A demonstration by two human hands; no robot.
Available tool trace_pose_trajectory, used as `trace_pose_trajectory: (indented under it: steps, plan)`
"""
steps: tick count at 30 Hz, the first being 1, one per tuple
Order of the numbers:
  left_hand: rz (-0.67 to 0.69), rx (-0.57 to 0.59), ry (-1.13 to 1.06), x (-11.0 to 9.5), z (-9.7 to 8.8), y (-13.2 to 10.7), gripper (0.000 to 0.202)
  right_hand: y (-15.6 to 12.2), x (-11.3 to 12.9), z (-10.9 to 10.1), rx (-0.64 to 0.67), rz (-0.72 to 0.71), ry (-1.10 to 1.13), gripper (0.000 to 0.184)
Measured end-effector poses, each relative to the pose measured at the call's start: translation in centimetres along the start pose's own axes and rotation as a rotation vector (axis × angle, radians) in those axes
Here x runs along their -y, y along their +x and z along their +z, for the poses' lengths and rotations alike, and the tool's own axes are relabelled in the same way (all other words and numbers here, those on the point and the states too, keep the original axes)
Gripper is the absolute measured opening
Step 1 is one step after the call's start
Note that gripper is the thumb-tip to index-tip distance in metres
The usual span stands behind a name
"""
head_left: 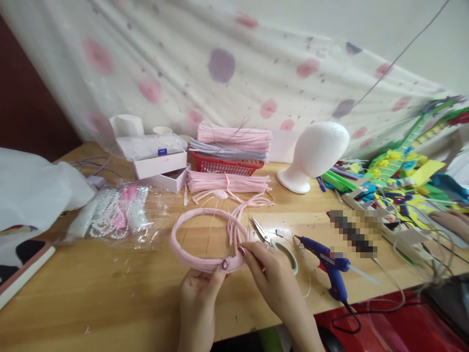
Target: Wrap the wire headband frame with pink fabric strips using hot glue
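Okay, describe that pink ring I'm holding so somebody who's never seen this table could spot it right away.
Find the long wooden table and look at its near edge, where the left hand and right hand meet. Both hold the pink wrapped ring. Unlike the straight pink strip bundles behind it, it is one round hoop.

Pink hoop [178, 239] partly behind left hand [200, 293]

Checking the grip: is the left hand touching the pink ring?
Touching. Head view: the left hand pinches the pink ring, thumb on top.
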State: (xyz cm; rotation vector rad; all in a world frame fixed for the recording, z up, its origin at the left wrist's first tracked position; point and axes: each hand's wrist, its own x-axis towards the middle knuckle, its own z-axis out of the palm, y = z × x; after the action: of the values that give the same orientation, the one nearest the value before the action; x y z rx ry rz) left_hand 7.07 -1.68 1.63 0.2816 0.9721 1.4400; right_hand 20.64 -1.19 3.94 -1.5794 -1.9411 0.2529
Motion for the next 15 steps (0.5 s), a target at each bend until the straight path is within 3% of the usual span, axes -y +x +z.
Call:
trace_pose_trajectory:
  steps: [4,6,10,15]
  plan:
    - [0.003,-0.001,0.051,0.8,-0.8,0.4,0.028,-0.3,-0.6,0.6,0.056,-0.003,-0.099,0.032]
    - [0.015,0.023,0.066,1.0,-1.1,0.5,0.028,-0.4,-0.7,0.5,0.143,0.018,-0.133,0.034]
    - [0.051,0.026,0.14,1.3,-1.3,0.2,0.028,-0.2,-0.3,-0.5,0.333,0.053,-0.228,0.029]
    - [0.126,-0.005,0.267,2.1,-1.4,-0.4,0.023,0.6,0.3,-1.9,0.402,0.046,-0.317,0.033]
